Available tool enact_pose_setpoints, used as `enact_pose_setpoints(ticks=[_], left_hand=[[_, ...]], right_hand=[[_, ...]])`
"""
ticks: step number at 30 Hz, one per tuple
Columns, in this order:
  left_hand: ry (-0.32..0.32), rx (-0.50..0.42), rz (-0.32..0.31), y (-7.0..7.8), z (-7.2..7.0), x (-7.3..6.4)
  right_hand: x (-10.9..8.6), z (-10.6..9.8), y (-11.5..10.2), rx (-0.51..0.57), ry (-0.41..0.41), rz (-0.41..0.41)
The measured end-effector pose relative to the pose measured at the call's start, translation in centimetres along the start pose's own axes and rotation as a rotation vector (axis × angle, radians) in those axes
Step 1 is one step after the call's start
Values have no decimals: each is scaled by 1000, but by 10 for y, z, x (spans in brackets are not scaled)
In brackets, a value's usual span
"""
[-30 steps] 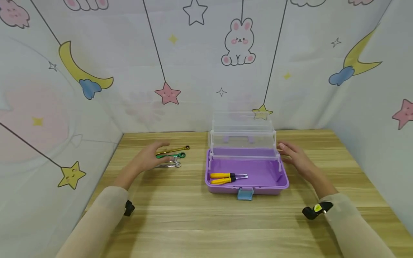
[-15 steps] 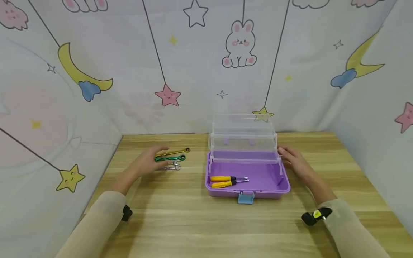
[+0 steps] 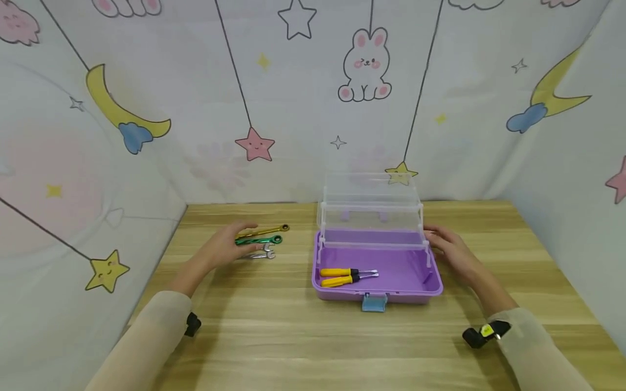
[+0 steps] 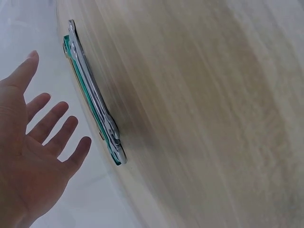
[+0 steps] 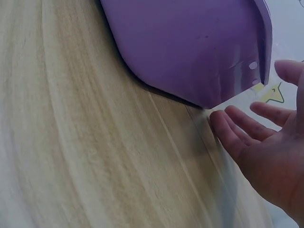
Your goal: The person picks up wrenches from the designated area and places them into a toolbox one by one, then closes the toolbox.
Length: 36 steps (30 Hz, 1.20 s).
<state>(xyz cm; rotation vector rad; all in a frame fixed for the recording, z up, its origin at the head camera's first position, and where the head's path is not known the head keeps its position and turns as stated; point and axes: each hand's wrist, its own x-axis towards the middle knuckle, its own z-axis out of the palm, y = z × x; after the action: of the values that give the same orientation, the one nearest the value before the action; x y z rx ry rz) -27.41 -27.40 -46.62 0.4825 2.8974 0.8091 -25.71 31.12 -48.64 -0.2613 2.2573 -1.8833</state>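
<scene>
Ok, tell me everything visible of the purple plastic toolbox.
The purple, plastic-looking toolbox stands upright and open on the wooden table. Clear tiers rise at its back; a blue latch hangs in front. Two yellow-handled screwdrivers lie inside, at left. The right hand is beside its right wall; contact is unclear.

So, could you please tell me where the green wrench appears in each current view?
Head: the green wrench lies left of the purple toolbox, partly hidden by the left hand.
Left wrist: the green wrench slants through the left half, alongside the silver wrenches.
Right wrist: not in the picture.
Shared landmark: the wooden tabletop, in all three.
</scene>
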Motion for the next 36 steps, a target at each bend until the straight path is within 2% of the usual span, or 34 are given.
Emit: enact_pose_setpoints(ticks=[9,18,23,31,36], left_hand=[[10,9,20,1,1,1],[15,24,44,-2,3,-3],[27,23,58,-1,5,-4],[22,-3,31,-2,5,-11],[32,-5,23,-3,5,-12]], right_hand=[[-2,-1,4,55,-36,-20],[-7,5,9,98,-14,-30],[-7,4,10,74,1,-45],[-3,3,10,120,-28,-60],[-6,4,10,106,-21,-66]])
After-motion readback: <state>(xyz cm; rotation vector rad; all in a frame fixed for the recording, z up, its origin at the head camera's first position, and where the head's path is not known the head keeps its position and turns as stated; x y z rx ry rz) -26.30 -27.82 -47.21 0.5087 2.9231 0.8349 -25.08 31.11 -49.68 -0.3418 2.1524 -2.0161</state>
